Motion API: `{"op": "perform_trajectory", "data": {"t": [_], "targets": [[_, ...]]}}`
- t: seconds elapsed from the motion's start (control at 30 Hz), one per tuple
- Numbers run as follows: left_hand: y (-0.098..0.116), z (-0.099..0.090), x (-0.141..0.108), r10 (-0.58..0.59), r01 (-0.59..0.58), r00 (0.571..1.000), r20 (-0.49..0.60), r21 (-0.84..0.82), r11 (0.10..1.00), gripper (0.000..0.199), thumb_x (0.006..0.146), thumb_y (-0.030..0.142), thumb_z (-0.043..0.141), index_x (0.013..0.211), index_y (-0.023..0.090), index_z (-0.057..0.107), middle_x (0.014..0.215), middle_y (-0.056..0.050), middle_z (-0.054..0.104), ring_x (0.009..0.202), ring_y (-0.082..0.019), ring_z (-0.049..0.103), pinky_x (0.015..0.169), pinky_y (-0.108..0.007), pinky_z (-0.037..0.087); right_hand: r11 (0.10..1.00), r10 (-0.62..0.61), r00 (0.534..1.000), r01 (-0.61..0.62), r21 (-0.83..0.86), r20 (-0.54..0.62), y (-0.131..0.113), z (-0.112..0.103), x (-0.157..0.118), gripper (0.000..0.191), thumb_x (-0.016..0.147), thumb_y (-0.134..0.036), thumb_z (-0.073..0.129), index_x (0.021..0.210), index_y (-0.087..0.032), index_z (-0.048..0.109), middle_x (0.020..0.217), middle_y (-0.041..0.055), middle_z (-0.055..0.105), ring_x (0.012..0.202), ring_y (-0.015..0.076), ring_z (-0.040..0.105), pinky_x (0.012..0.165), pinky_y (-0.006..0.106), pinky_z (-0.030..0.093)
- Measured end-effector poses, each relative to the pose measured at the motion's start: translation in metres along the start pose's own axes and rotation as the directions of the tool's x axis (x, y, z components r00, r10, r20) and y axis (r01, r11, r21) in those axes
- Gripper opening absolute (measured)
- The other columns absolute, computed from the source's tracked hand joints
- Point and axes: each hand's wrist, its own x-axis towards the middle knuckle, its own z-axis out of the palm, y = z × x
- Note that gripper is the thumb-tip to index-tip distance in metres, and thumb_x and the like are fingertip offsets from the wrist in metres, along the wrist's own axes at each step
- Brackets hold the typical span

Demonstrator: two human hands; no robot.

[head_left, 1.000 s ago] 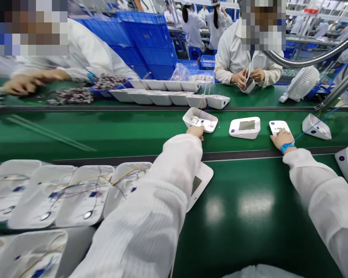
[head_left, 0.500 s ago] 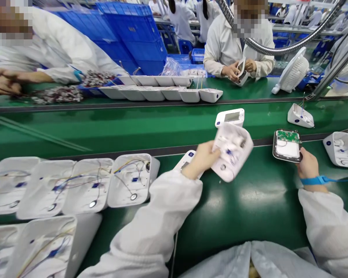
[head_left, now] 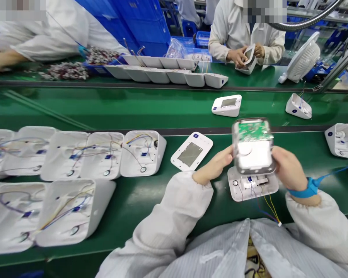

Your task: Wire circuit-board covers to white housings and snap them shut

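A cover panel with a green circuit board is held up in front of me, its inner side toward me and slightly blurred. My right hand, with a blue wrist strap, grips its right edge. At its left edge is my left hand, thumb near the rim and fingertips partly hidden behind it. Below the panel, a white housing shell lies open side up on the bench, partly covered; its coloured wires and small white connector trail toward me. A white cover with a grey display window lies beside my left hand.
Wired white housings stand in rows at left. Another display cover and housings sit across the bench and at right. A white fan stands beyond. Opposite, a co-worker's hands hold a similar unit.
The white housing has left my left hand and now lies on the bench before me. My right hand has brought the circuit-board panel leftward over it, and my left hand has joined it.
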Motion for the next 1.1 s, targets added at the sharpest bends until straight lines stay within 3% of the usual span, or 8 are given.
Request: {"op": "perform_trajectory", "data": {"t": [0.1, 0.23, 0.33, 0.4, 0.5, 0.73, 0.97, 1.1], "targets": [[0.012, 0.007, -0.024, -0.174, 0.133, 0.978, -0.112, -0.308, 0.942, 0.059, 0.075, 0.057, 0.066, 0.116, 0.016, 0.068, 0.124, -0.012, 0.070, 0.126, -0.040, 0.056, 0.108, -0.054, 0.043, 0.937, -0.088, 0.949, 0.182, -0.299, 0.304, -0.020, 0.028, -0.016, 0.049, 0.098, -0.053, 0.040, 0.062, -0.021, 0.050, 0.059, 0.0014, 0.056, 0.056, 0.0153, 0.052, 0.054, 0.028, 0.040], [0.035, 0.003, -0.050, -0.158, 0.008, 0.946, -0.281, -0.470, 0.883, 0.076, 0.071, 0.061, 0.061, 0.132, 0.017, 0.056, 0.137, -0.014, 0.061, 0.125, -0.045, 0.056, 0.102, -0.060, 0.047, 0.560, -0.136, 0.782, 0.567, -0.604, 0.608, -0.025, 0.061, -0.044, 0.040, 0.090, -0.056, 0.061, 0.075, -0.018, 0.064, 0.073, 0.0062, 0.065, 0.071, 0.0219, 0.061, 0.059, 0.031, 0.041], [0.044, -0.009, -0.057, -0.089, -0.098, 0.925, -0.369, -0.459, 0.883, 0.091, 0.070, 0.076, 0.052, 0.140, 0.020, 0.045, 0.144, -0.015, 0.055, 0.124, -0.044, 0.057, 0.100, -0.060, 0.048, 0.282, -0.052, 0.673, 0.718, -0.636, 0.738, -0.018, 0.082, -0.063, 0.017, 0.084, -0.032, 0.072, 0.085, -0.015, 0.070, 0.094, 0.0136, 0.068, 0.088, 0.0295, 0.062, 0.064, 0.037, 0.045], [0.045, -0.013, -0.058, -0.112, -0.077, 0.908, -0.405, -0.423, 0.903, 0.097, 0.067, 0.084, 0.048, 0.140, 0.020, 0.044, 0.143, -0.016, 0.055, 0.122, -0.044, 0.058, 0.099, -0.058, 0.049, 0.215, 0.003, 0.655, 0.738, -0.640, 0.756, -0.014, 0.087, -0.069, 0.008, 0.086, -0.015, 0.065, 0.081, -0.014, 0.070, 0.092, 0.0149, 0.067, 0.086, 0.0287, 0.061, 0.065, 0.039, 0.046], [0.039, -0.012, -0.061, -0.147, -0.032, 0.906, -0.397, -0.410, 0.912, 0.100, 0.063, 0.087, 0.049, 0.137, 0.020, 0.047, 0.142, -0.017, 0.055, 0.119, -0.043, 0.060, 0.097, -0.058, 0.049, 0.289, -0.003, 0.650, 0.728, -0.622, 0.760, -0.013, 0.079, -0.065, 0.014, 0.085, -0.009, 0.062, 0.076, -0.015, 0.070, 0.086, 0.0127, 0.068, 0.084, 0.0266, 0.062, 0.068, 0.038, 0.048], [0.018, 0.010, -0.060, -0.148, -0.010, 0.940, -0.306, -0.461, 0.888, 0.102, 0.055, 0.084, 0.062, 0.135, 0.022, 0.049, 0.146, -0.017, 0.052, 0.125, -0.045, 0.056, 0.101, -0.059, 0.047, 0.785, -0.248, 0.789, 0.503, -0.361, 0.561, -0.022, 0.034, -0.044, 0.024, 0.100, -0.025, 0.048, 0.095, -0.022, 0.071, 0.096, 0.0044, 0.074, 0.090, 0.0190, 0.068, 0.081, 0.033, 0.053], [-0.018, 0.036, -0.057, -0.038, -0.039, 0.987, -0.156, -0.464, 0.885, 0.094, 0.060, 0.071, 0.074, 0.137, 0.022, 0.052, 0.142, -0.014, 0.056, 0.134, -0.041, 0.049, 0.109, -0.052, 0.043, 0.912, -0.287, 0.895, 0.365, -0.189, 0.342, -0.022, 0.038, -0.045, 0.023, 0.098, -0.029, 0.053, 0.107, -0.025, 0.074, 0.103, 0.0041, 0.072, 0.099, 0.0179, 0.066, 0.085, 0.031, 0.053], [-0.029, 0.046, -0.061, 0.011, -0.053, 0.990, -0.137, -0.313, 0.948, 0.088, 0.065, 0.073, 0.072, 0.136, 0.023, 0.054, 0.135, -0.012, 0.062, 0.138, -0.036, 0.045, 0.116, -0.050, 0.034, 0.958, -0.195, 0.938, 0.245, -0.151, 0.288, -0.016, 0.053, -0.048, 0.019, 0.092, -0.035, 0.063, 0.102, -0.024, 0.075, 0.084, 0.0023, 0.073, 0.074, 0.0163, 0.067, 0.069, 0.028, 0.054]]}}
